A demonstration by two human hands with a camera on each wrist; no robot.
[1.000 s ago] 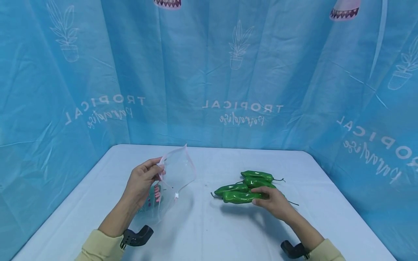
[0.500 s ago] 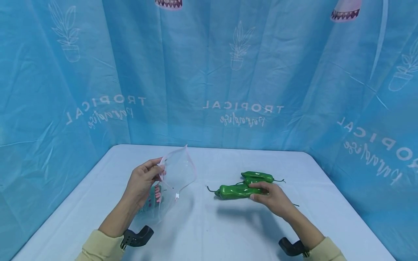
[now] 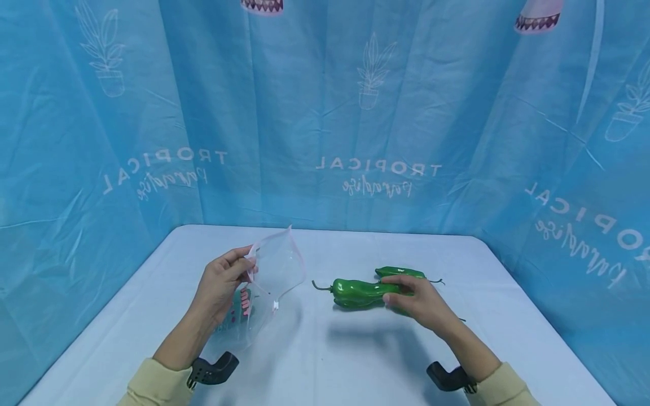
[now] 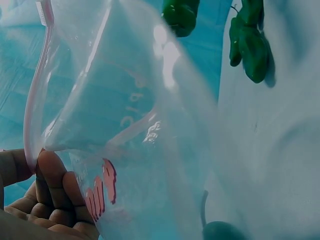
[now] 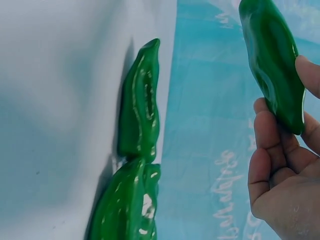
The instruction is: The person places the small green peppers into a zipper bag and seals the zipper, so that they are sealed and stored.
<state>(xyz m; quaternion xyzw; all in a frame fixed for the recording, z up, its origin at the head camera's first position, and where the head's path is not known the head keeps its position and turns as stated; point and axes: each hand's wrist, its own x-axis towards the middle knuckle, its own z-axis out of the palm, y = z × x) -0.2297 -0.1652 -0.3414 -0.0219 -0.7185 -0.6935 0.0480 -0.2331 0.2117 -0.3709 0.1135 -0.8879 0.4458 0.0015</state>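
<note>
A clear zip bag [image 3: 278, 265] with a pinkish rim stands with its mouth spread; my left hand [image 3: 218, 285] pinches its left edge between thumb and fingers. Printed pink marks show low on the bag in the left wrist view. My right hand [image 3: 421, 304] grips a green pepper [image 3: 355, 287] near its tip, its stem pointing left; in the right wrist view this pepper [image 5: 275, 65] is raised off the table. Other green peppers [image 5: 140, 105] lie beneath and behind it, partly hidden by the hand in the head view.
White cloth covers the table [image 3: 325, 361]. Blue printed curtains [image 3: 315, 113] hang behind it and on both sides. Another pepper [image 3: 398, 272] lies at the back of the group, its stem pointing right.
My right hand has lifted one pepper from the front of the group and moved it left and slightly up in view. My left hand and the bag have stayed nearly still.
</note>
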